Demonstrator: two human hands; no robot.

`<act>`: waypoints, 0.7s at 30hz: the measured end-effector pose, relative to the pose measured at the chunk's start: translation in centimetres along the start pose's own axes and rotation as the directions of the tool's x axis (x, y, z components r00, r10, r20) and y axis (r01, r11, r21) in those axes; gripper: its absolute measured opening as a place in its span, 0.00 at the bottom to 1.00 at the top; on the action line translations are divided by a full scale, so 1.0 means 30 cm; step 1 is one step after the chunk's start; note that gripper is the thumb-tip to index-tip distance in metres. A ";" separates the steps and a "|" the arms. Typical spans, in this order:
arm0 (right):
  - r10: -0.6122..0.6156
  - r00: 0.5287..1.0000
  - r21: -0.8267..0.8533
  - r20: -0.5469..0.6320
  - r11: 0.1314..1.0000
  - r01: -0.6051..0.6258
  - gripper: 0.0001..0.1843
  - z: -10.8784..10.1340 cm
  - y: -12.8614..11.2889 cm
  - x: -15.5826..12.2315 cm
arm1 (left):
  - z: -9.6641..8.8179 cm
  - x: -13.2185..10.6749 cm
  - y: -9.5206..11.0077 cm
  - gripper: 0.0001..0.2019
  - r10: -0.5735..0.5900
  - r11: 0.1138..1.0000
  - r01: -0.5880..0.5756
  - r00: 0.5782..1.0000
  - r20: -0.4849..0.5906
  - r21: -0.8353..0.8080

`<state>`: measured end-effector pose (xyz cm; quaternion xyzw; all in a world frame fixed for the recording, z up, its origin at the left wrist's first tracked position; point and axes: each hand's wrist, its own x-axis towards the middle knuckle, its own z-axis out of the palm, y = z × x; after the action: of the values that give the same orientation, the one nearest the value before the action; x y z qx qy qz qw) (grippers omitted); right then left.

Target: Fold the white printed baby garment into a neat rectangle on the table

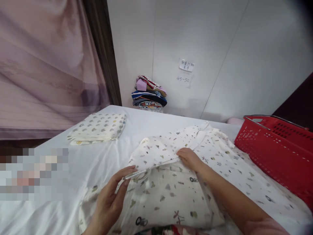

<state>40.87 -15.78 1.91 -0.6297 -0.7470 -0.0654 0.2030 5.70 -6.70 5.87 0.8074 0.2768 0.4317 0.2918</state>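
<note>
A white cotton cloth [163,192] with a small print of plants and dark rings lies partly folded on the white-covered table, close to my body. My left hand [113,192] pinches the left corner of its folded edge between thumb and fingers. Further right, my right hand [189,158] holds the same edge, its fingertips partly hidden by the fabric. Beyond the hands the upper layer is rumpled and slants to the right. More of the cloth spreads beneath my right forearm toward the basket.
A folded cloth with grey mushroom-like prints [101,127] lies at the back left. At right stands a red plastic basket [276,153] with a metal handle. Folded textiles [149,94] are stacked by the wall below paper notes [186,65]. A pink curtain [49,65] hangs at left.
</note>
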 end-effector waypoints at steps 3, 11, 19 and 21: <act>0.018 0.999 0.031 -0.032 0.999 -0.017 0.15 0.034 0.004 -0.028 | -0.013 0.003 0.021 0.13 0.045 0.999 -0.045 0.999 -0.011 0.008; 0.294 0.911 0.167 -0.291 0.953 -0.254 0.16 0.003 -0.006 -0.087 | -0.033 -0.016 0.023 0.12 0.048 0.994 -0.049 0.999 0.016 0.093; 0.092 0.983 0.078 -0.160 0.994 -0.080 0.14 0.028 -0.014 -0.133 | -0.033 -0.017 0.033 0.13 0.075 0.992 -0.079 0.996 0.042 0.098; 0.074 0.986 0.066 -0.146 0.996 -0.064 0.15 0.037 -0.013 -0.135 | -0.036 -0.023 0.028 0.13 0.092 0.990 -0.097 0.994 0.061 0.099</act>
<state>40.76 -19.17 -0.61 -0.6421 -0.7092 -0.0823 0.2794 4.60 -7.48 6.60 0.8453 0.2515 0.4074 0.2371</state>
